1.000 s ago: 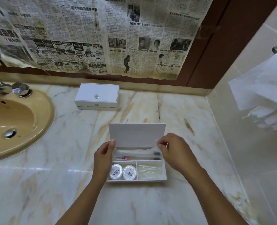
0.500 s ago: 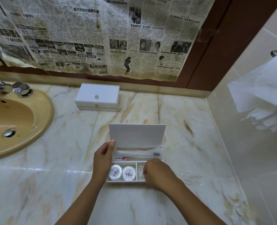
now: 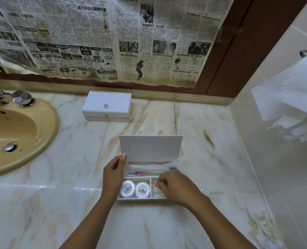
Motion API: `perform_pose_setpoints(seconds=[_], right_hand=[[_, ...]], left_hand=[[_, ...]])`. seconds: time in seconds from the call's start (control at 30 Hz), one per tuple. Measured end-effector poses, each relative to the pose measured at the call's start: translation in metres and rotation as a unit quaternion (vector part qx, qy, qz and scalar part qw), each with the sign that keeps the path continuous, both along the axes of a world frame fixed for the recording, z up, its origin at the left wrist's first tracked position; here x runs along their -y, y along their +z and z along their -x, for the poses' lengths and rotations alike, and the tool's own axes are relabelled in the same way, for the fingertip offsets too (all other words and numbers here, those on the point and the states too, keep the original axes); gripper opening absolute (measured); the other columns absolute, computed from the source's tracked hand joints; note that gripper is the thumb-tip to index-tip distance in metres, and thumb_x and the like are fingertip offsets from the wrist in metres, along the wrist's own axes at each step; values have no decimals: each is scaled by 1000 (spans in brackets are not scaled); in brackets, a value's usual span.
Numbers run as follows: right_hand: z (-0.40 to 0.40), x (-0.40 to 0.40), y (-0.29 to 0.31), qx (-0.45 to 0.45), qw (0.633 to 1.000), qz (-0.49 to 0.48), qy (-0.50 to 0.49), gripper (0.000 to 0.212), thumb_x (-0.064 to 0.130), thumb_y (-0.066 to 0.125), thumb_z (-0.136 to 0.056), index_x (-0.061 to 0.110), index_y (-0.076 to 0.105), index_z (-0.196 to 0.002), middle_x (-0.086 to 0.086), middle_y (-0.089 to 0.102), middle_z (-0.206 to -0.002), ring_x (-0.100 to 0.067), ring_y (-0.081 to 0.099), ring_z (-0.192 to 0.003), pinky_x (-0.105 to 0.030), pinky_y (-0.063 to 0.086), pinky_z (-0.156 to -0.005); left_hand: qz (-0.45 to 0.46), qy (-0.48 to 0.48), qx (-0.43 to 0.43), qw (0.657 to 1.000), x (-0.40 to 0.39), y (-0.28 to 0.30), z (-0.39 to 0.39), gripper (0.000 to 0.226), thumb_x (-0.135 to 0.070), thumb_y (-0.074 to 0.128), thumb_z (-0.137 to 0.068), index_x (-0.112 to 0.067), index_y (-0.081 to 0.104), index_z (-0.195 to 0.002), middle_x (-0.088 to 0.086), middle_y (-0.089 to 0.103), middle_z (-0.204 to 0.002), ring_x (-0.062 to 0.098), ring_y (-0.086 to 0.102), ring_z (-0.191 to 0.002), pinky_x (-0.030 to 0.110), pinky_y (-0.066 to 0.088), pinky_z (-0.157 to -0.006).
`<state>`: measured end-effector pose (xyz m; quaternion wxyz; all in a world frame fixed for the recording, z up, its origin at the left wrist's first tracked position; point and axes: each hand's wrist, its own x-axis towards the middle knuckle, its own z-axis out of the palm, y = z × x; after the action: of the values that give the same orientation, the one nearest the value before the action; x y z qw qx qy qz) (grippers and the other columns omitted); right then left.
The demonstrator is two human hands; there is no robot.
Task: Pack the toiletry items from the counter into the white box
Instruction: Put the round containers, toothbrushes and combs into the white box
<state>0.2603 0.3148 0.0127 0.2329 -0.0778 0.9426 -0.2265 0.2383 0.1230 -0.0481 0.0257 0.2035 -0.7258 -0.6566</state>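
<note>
The white box (image 3: 121, 198) stands open on the marble counter with its lid (image 3: 150, 148) upright. A wrapped toothbrush (image 3: 149, 168) lies in the rear compartment. Two round wrapped soaps (image 3: 128, 189) (image 3: 142, 190) sit side by side in the front left compartment. My left hand (image 3: 113, 175) grips the box's left side, thumb against the lid's edge. Hovering over the front right compartment, my right hand (image 3: 177, 188) pinches a small clear packet (image 3: 157, 183) and hides most of that compartment.
A crumpled clear wrapper (image 3: 212, 192) lies on the counter right of the box. A second, closed white box (image 3: 106, 108) sits by the back wall. The beige sink (image 3: 46, 133) and tap (image 3: 21, 97) are at left. Tissue (image 3: 291, 97) hangs off the right wall.
My right hand has moved from the right end of the rear compartment down to the front right compartment. My left hand has stayed on the box.
</note>
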Motion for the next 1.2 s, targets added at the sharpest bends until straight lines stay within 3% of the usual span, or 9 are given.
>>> perform_pose_setpoints(seconds=[0.2,0.37,0.63,0.73,0.87,0.97,1.07,1.13,1.2], right_hand=[[18,-41,15,-79,986,52,-137,15,20,58,-86,26,72,-86,8,70,-82,-9,64,-75,-23,51,-68],[26,-84,2,-68,976,-20,-204,19,13,56,-85,27,69,-91,5,66,-87,-14,61,-75,-25,46,-65],[8,-108,-38,77,969,-157,-174,29,7,52,-79,28,61,-98,7,58,-110,-14,55,-96,-21,40,-74],[8,-108,-46,74,966,-146,-201,19,7,48,-80,23,58,-82,3,62,-95,-17,56,-82,-23,41,-66],[9,-106,-50,25,965,-145,-219,30,9,41,-86,19,38,-58,4,43,-61,-18,43,-59,-23,23,-44],[8,-106,-48,-5,967,-118,-228,24,11,43,-87,18,48,-64,5,49,-65,-14,44,-58,-23,29,-46],[9,-109,-42,-9,967,-104,-233,13,17,54,-87,20,63,-80,6,61,-82,-14,55,-72,-23,38,-58],[9,-110,-38,1,970,-86,-228,4,26,64,-84,22,63,-83,7,61,-84,-13,55,-71,-23,37,-56],[8,-106,-39,22,974,-88,-206,15,32,71,-79,25,59,-85,9,56,-84,-12,53,-73,-22,35,-57]], left_hand=[[-3,-2,-1,1000,-1,3,-1,25,-33,52,-100,-20,71,-89,-7,73,-87,-1,65,-78,10,46,-69],[-2,0,-1,1000,-2,4,-1,25,-32,52,-100,-20,70,-90,-9,73,-87,0,66,-79,8,47,-65],[6,1,5,1000,-1,3,-1,27,-34,51,-100,-20,70,-86,-8,72,-84,-2,64,-75,11,46,-68],[6,2,5,1000,-2,2,-1,28,-34,51,-100,-18,70,-88,-8,72,-85,-2,64,-75,10,46,-67],[8,-1,4,1000,-2,3,-1,27,-34,51,-100,-18,70,-88,-5,73,-87,6,65,-81,16,47,-71],[9,1,3,1000,-2,3,-1,27,-34,52,-100,-19,70,-86,-5,72,-84,4,64,-78,15,47,-70],[10,2,4,1000,-1,3,0,27,-34,52,-100,-19,70,-87,-6,72,-85,5,64,-79,17,47,-71],[8,4,4,1000,-1,2,-1,26,-34,52,-100,-20,70,-87,-8,72,-87,4,65,-81,16,46,-71],[6,4,4,1000,-2,3,-1,25,-34,52,-100,-21,70,-89,-8,73,-89,6,66,-83,16,47,-72]])
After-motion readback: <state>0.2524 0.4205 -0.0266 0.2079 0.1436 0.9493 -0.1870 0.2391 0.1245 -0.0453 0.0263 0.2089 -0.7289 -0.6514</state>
